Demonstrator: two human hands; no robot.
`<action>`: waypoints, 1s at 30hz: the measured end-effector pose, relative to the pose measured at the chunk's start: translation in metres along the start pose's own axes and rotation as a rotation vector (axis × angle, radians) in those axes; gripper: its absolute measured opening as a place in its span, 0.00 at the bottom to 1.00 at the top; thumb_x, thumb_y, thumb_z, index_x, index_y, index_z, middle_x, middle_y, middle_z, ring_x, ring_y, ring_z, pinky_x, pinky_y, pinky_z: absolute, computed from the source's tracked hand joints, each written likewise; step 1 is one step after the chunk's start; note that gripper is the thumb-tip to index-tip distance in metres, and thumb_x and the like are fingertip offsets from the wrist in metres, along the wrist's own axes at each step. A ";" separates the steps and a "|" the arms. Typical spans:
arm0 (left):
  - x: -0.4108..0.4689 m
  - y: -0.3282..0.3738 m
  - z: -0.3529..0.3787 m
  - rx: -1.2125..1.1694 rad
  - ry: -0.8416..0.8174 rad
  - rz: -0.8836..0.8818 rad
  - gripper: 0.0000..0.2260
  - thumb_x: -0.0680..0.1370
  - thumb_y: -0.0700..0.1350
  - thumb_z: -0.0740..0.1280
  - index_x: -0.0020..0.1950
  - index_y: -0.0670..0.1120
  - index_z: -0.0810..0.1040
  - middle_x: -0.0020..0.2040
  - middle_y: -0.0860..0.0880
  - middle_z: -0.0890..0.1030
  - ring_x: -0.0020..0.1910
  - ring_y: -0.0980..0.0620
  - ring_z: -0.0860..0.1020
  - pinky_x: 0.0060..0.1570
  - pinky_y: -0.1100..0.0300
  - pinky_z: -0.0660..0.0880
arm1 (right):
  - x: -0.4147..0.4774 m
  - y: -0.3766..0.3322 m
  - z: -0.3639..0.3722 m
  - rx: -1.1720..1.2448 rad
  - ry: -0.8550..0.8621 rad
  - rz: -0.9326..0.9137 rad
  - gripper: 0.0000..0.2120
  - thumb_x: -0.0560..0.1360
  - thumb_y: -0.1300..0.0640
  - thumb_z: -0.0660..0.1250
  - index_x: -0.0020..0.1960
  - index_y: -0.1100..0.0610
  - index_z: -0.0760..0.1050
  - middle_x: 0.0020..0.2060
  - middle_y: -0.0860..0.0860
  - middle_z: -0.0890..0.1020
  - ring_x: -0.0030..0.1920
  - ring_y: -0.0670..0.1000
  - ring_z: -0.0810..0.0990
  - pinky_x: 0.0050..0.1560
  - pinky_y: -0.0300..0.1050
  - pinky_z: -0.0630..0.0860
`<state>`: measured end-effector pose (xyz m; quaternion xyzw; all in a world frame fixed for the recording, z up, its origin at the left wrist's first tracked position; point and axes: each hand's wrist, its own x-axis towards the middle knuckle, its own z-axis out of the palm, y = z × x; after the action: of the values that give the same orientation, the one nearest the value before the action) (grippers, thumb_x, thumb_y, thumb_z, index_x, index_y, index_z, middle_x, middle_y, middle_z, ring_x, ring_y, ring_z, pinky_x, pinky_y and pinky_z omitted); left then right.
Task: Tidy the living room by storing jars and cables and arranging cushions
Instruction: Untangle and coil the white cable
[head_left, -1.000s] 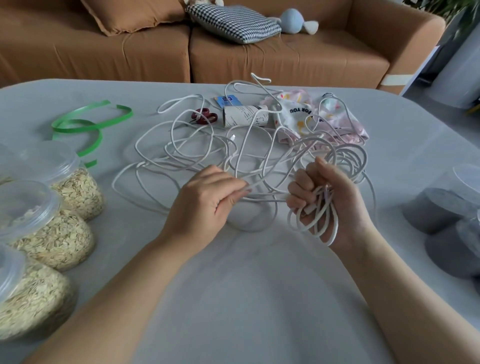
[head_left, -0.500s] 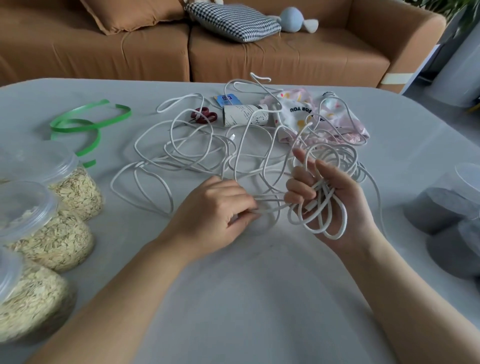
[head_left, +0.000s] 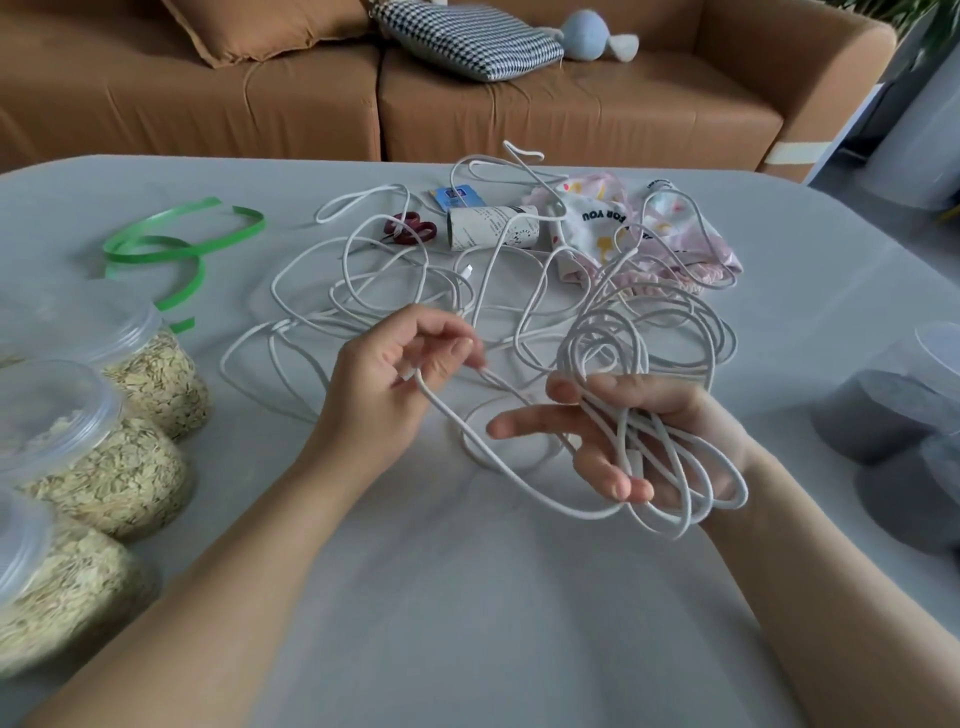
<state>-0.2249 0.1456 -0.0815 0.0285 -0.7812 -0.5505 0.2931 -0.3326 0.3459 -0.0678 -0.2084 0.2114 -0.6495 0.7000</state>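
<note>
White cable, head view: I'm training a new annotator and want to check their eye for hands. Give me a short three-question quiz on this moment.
1. True or false: the right hand lies palm up with loops of the white cable draped over it.
2. The left hand is: A) relaxed and empty; B) pinching a strand of the cable; C) clenched on nothing.
3. How many oat jars are in view?

Key: 1 true; 2 B; 3 three.

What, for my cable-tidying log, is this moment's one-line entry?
step: coiling white cable | left hand: pinches a strand | right hand: fingers straight, loops draped over it | jars: lidded, untouched
</note>
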 end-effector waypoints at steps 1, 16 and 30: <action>0.000 0.000 0.000 -0.060 -0.009 -0.051 0.02 0.79 0.40 0.67 0.46 0.43 0.79 0.38 0.44 0.83 0.37 0.57 0.81 0.40 0.68 0.74 | 0.000 0.001 0.001 -0.015 -0.016 0.029 0.06 0.80 0.60 0.59 0.54 0.60 0.64 0.68 0.69 0.66 0.39 0.59 0.84 0.32 0.43 0.78; -0.003 -0.001 0.003 0.163 -0.099 0.042 0.01 0.75 0.43 0.69 0.43 0.48 0.79 0.31 0.48 0.71 0.31 0.51 0.68 0.34 0.59 0.66 | 0.007 0.017 0.003 -0.340 0.110 -0.029 0.15 0.75 0.57 0.68 0.59 0.61 0.71 0.25 0.51 0.71 0.19 0.43 0.66 0.21 0.38 0.59; 0.006 0.001 0.011 -0.367 0.049 -0.426 0.05 0.79 0.37 0.64 0.43 0.42 0.74 0.25 0.51 0.66 0.20 0.56 0.63 0.22 0.64 0.67 | 0.015 0.009 0.012 -0.173 0.396 -0.752 0.07 0.76 0.61 0.57 0.46 0.52 0.71 0.20 0.46 0.67 0.31 0.49 0.72 0.47 0.43 0.73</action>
<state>-0.2347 0.1525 -0.0809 0.1517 -0.6374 -0.7312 0.1900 -0.3173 0.3322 -0.0637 -0.2003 0.3045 -0.8668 0.3405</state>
